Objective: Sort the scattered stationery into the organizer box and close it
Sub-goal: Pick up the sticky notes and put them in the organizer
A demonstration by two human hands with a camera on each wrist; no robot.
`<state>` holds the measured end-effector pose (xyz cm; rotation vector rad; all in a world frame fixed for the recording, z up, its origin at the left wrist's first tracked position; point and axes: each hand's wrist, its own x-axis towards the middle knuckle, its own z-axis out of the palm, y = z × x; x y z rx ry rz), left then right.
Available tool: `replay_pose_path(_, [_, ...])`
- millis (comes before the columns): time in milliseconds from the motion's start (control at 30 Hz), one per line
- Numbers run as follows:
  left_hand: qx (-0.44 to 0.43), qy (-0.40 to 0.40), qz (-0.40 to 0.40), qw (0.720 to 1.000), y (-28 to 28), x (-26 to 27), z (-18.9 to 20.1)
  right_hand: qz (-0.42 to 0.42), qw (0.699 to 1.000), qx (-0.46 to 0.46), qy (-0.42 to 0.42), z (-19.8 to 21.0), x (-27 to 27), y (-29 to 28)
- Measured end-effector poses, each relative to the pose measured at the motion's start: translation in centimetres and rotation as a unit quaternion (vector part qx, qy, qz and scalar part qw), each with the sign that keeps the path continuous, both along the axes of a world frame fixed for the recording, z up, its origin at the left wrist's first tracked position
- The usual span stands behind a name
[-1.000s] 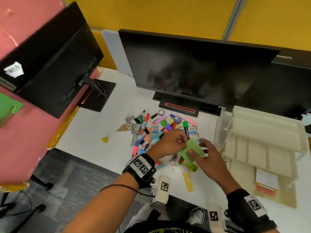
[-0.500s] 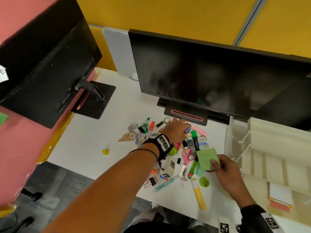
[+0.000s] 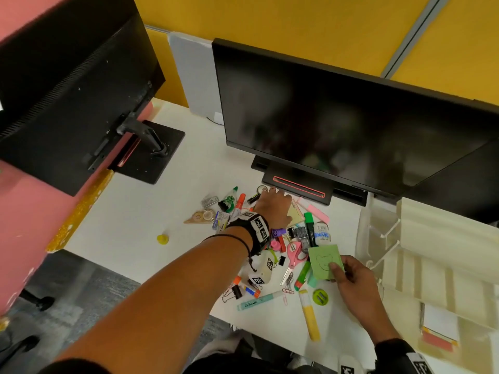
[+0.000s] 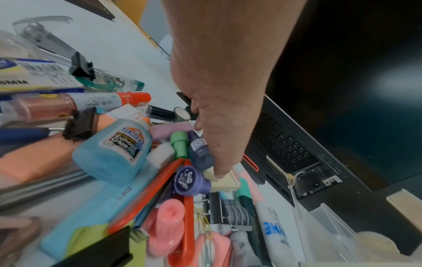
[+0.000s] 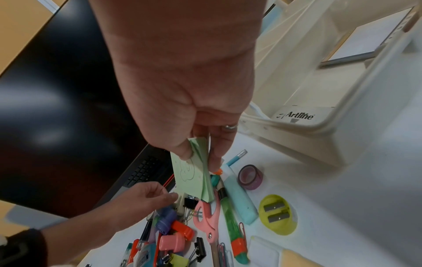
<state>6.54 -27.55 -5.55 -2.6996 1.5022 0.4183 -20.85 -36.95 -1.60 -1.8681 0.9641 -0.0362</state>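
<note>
My right hand pinches a green sticky-note pad with a bear drawn on it, just above the right side of the stationery pile. In the right wrist view the thumb and fingers clamp the green pad. My left hand reaches across the far side of the pile with fingers stretched out. Its thumb touches a pale yellow note pad; the fingers are hidden there. The cream tiered organizer box stands open at the right.
A big monitor and its base stand right behind the pile; a second monitor is at the left. Pink scissors, a yellow highlighter, a green sharpener and a blue glue bottle lie loose. The table's front edge is close.
My left hand let go of the green pad and reached forward over the pile to the yellow pad. My right hand kept the green pad and drew it right, toward the organizer.
</note>
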Motion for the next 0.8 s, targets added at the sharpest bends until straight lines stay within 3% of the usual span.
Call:
replay_pose_path(233, [0.042,-0.015,0.008,0.999,-1.5,-1.3,0.3,0.021,1.000,-0.009,0.000,0.3,-0.4,-0.8])
replay_pose_path(400, [0.019,0.000,0.022,1.000,-1.7,-2.0,0.6,0.014,1.000,-0.013,0.002,0.4,-1.6,-1.5])
replay_pose_path(533, [-0.034,0.065,0.067,0.995,-1.0,-2.2,0.8,-0.009,1.000,-0.002,0.005,0.1,-2.3,-2.1])
replay_pose_path(633, [-0.132,0.153,0.116,0.972,-0.2,-2.8,1.0,-0.038,0.999,0.024,-0.008,0.3,-2.0,-2.0])
replay_pose_path(800, [-0.272,0.271,0.176,0.907,0.3,-5.0,2.0,-0.078,0.992,0.083,-0.045,0.5,-0.3,-1.5])
